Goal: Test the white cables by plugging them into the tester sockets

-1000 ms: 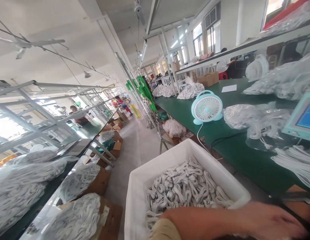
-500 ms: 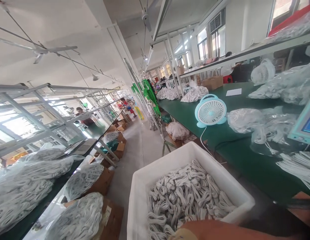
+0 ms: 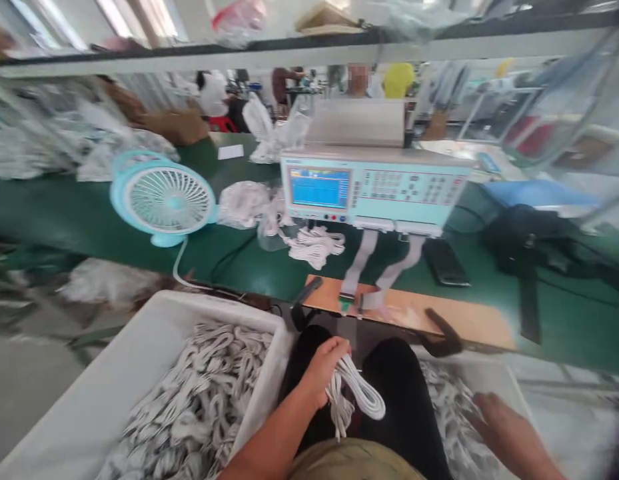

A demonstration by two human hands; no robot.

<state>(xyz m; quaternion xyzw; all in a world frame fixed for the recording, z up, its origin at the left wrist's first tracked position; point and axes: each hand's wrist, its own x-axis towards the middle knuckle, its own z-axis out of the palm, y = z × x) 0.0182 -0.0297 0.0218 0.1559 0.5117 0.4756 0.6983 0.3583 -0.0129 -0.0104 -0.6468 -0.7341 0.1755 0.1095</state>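
Note:
My left hand (image 3: pixel 323 370) is closed round a bundle of white coiled cables (image 3: pixel 356 393), held over my lap in dark trousers. My right hand (image 3: pixel 499 420) reaches down into a white bin (image 3: pixel 509 380) of cable coils at my right; it is blurred and its fingers are hard to read. Another white bin (image 3: pixel 139 360) full of white cable coils (image 3: pixel 199 400) stands at my left. Ahead, on the green bench (image 3: pixel 64 220), a pale blue tester (image 3: pixel 374 187) with a blue screen has two flat ribbon leads running down to a wooden board (image 3: pixel 464 320).
A light blue desk fan (image 3: pixel 162 197) stands on the bench at left, with bagged white cables (image 3: pixel 249 203) beside it. A black phone (image 3: pixel 444 263) and a black bag (image 3: pixel 529 237) lie at right. Other people sit behind the shelf (image 3: pixel 309 57).
The view has swung from the aisle on the left round to the bench in front. My left hand now holds a cable bundle over my lap; my right hand has gone to the right bin.

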